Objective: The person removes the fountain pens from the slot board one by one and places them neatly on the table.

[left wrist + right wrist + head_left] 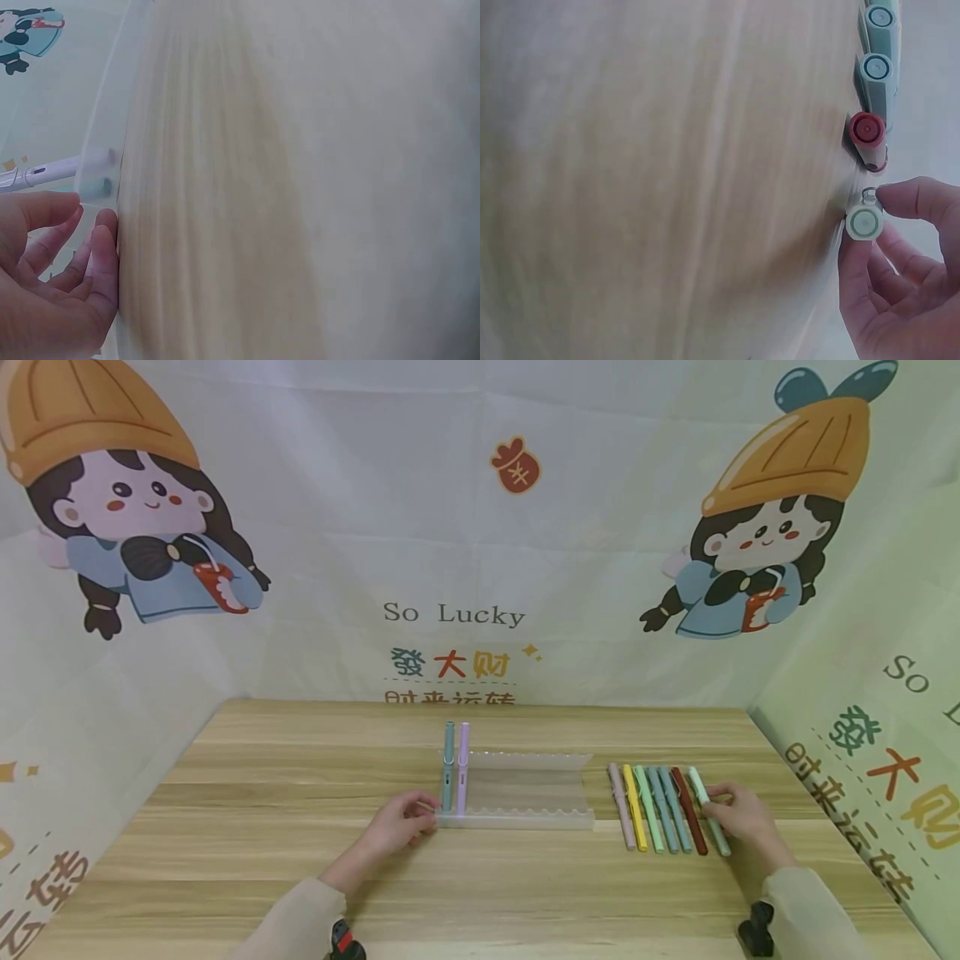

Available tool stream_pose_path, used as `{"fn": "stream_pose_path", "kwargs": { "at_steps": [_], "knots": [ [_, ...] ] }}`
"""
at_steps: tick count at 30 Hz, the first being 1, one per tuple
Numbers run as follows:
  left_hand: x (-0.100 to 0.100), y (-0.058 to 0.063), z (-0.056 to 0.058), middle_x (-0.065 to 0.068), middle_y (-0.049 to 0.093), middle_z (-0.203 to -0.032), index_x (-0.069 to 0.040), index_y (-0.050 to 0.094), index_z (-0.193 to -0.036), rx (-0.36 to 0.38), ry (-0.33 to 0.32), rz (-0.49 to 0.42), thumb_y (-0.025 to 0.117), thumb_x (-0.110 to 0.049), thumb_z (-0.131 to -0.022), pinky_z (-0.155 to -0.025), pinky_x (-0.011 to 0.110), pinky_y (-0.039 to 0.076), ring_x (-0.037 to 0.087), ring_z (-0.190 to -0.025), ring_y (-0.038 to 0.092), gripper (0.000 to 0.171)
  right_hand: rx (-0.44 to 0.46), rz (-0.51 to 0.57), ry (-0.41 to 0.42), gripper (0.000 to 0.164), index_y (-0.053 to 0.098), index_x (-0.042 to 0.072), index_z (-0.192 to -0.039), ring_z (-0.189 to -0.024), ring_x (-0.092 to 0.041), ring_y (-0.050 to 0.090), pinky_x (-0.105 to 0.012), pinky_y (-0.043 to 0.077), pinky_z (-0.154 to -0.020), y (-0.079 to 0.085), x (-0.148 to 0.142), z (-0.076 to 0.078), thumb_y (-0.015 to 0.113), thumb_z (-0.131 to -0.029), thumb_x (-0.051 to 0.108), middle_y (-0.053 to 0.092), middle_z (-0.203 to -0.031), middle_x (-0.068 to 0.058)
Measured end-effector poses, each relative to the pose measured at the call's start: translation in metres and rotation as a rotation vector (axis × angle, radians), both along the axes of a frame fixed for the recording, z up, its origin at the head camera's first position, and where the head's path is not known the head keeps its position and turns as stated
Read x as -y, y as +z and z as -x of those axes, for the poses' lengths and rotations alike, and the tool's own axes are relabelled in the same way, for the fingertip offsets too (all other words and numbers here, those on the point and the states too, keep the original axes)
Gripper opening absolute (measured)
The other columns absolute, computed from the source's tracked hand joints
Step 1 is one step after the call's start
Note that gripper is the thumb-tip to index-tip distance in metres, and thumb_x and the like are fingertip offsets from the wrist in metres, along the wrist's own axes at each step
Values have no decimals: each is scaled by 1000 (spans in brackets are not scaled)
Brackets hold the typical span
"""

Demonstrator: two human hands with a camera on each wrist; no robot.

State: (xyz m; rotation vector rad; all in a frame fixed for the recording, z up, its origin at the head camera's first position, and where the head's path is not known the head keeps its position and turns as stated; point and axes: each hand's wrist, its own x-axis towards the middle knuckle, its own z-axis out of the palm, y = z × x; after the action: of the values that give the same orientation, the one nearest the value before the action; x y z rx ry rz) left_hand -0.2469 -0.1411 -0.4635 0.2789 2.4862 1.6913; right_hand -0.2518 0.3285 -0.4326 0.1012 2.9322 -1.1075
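Two pale sleeves [300, 917] reach over our wooden tabletop [525, 902].
Nearest those cuffs, we see the right hand [742, 817] pinching a pale green pen [720, 837] between thumb and fingers; whether it is lifted, we cannot tell. Just left of it we count six more lying side by side: a dark red pen [690, 810], two blue pens [663, 810], a light green pen [649, 810], a yellow pen [635, 810] and a mauve pen [622, 807]. The left hand [401, 822], fingers loosely curved with a narrow gap at the tips, is at the left end of a clear rack [525, 820]. Across that end rest a teal pen [447, 777] and a lilac pen [462, 777], reaching beyond its back edge. Farthest from us hangs a printed backdrop [465, 527].
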Motion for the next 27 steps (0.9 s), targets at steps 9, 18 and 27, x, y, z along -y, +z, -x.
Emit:
{"fn": "stream_pose_path", "kwargs": {
  "at_steps": [9, 18, 27],
  "knots": [
    [1, 0, 0, 8, 58, -78, 5, 55, -99, -5, -6, 1, 54, 2, -83, -52, 29, 45, 17, -66, 52, 16, -11, -54, 8, 33, 48, -14, -102, -63, -22, 55, -32, 44, -53, -3, 1, 1, 53, -81, 11, 58, -79, -20],
    [0, 2, -1, 9, 58, -78, 5, 55, -99, -3, -3, -10, 55, 2, -83, -53, 30, 45, 18, -67, 53, 16, -22, -36, -3, 34, 49, -13, -103, -65, -23, 56, -33, 44, -55, -3, 2, 2, 53, -81, 11, 59, -82, -23],
    [0, 0, 0, 8, 58, -78, 4, 55, -98, -1, -6, -8, 54, 3, -82, -53, 29, 45, 18, -66, 53, 16, -34, 8, -23, 31, 48, -14, -104, -60, -19, 57, -30, 47, -52, -7, 4, 4, 49, -82, 8, 56, -91, -31]
  ]
}}
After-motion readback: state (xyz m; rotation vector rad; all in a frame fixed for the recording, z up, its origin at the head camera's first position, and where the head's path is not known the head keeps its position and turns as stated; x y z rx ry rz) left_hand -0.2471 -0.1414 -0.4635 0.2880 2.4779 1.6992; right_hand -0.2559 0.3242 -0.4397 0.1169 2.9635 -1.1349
